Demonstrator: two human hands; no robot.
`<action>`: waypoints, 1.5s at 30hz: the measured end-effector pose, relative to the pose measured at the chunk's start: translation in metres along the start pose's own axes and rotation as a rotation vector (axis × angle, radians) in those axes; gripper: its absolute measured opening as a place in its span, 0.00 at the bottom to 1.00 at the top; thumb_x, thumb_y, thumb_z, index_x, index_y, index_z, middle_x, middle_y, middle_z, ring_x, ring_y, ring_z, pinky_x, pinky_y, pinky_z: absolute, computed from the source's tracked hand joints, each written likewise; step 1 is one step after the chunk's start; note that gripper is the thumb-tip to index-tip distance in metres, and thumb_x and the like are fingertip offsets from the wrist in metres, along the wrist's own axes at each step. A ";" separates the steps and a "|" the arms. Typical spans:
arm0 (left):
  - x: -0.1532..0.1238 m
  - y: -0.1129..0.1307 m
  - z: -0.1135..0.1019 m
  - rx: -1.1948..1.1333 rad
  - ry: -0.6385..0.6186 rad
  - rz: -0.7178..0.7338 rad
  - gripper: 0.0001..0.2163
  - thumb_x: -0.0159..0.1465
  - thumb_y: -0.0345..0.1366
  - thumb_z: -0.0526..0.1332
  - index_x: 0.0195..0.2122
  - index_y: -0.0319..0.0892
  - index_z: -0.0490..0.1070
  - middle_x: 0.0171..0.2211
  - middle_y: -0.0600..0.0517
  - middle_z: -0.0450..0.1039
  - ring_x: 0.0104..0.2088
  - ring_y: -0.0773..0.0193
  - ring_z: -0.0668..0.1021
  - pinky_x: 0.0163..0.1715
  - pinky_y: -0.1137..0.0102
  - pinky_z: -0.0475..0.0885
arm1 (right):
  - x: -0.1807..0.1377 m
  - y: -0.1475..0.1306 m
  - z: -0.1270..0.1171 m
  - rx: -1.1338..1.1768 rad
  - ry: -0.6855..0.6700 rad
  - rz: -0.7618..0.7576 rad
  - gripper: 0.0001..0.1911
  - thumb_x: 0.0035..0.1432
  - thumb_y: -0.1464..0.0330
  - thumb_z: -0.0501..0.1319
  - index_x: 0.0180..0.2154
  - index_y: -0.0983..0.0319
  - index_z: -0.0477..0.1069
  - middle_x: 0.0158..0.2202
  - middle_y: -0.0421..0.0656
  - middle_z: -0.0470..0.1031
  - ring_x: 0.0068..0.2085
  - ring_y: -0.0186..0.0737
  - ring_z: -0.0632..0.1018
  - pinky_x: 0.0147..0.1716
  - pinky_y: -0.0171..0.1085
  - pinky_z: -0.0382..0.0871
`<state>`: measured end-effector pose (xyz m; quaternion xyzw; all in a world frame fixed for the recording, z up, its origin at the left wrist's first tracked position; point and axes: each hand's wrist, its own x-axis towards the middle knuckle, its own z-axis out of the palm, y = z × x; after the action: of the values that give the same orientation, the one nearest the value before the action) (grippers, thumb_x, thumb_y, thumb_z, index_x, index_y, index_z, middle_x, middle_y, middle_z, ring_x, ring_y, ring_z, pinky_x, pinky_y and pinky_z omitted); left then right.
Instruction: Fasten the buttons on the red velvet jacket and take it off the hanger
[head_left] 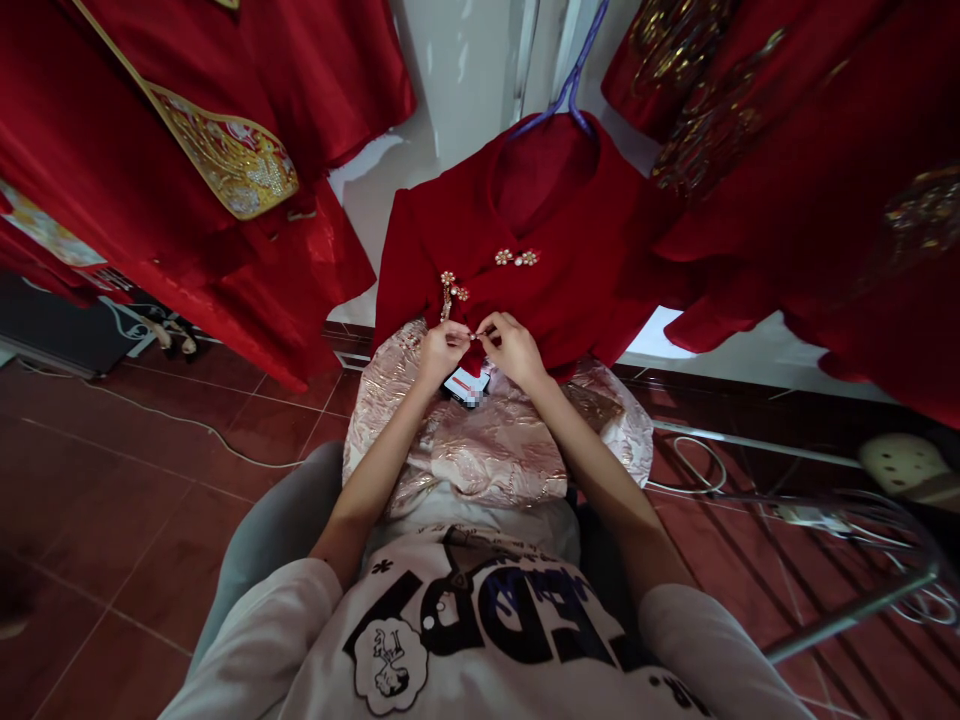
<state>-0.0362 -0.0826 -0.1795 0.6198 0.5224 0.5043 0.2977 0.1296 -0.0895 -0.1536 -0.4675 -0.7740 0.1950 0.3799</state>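
Note:
A red jacket (592, 240) hangs in front of me on a purple hanger (574, 85), its lower part meeting the pink fabric on my lap. Flower-shaped clasps with pearl-like beads decorate its front: one clasp (517, 258) lies flat near the collar, while a second clasp (452, 287) sits lower left at an angle. Just below that, my left hand (445, 350) and my right hand (513, 348) meet at the jacket's front, fingertips pinched closed around a tiny item too small to name. Beneath them a small white-faced object (466, 384) rests on the pink brocade fabric (495, 450).
Red garments with gold embroidery (225, 150) hang at the left, and more red garments (810, 180) hang at the right. A metal rack (855, 610) and loose cables (701, 485) lie at lower right. A thin cable (217, 435) crosses the tiled floor (150, 500).

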 end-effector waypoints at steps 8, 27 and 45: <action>-0.016 0.016 -0.010 0.361 0.038 0.046 0.12 0.55 0.21 0.64 0.38 0.42 0.76 0.40 0.48 0.76 0.40 0.59 0.78 0.48 0.64 0.74 | 0.001 -0.009 -0.029 -0.008 0.123 -0.036 0.06 0.61 0.72 0.57 0.38 0.61 0.71 0.41 0.43 0.77 0.23 0.31 0.68 0.35 0.37 0.67; -0.015 0.021 -0.010 0.537 -0.066 0.185 0.05 0.61 0.27 0.67 0.35 0.43 0.73 0.37 0.47 0.75 0.41 0.55 0.77 0.45 0.63 0.73 | 0.002 0.014 -0.007 0.104 -0.193 0.089 0.12 0.57 0.72 0.63 0.45 0.63 0.73 0.37 0.45 0.81 0.30 0.36 0.79 0.33 0.34 0.72; -0.012 0.018 -0.004 0.159 -0.046 0.140 0.04 0.62 0.29 0.68 0.36 0.42 0.74 0.34 0.50 0.79 0.36 0.61 0.81 0.40 0.69 0.75 | 0.003 0.005 -0.013 0.280 -0.187 0.200 0.10 0.52 0.70 0.65 0.36 0.60 0.67 0.31 0.41 0.77 0.28 0.36 0.78 0.26 0.32 0.71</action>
<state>-0.0328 -0.0995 -0.1664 0.6879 0.5090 0.4667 0.2236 0.1413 -0.0855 -0.1475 -0.4644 -0.7209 0.3800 0.3467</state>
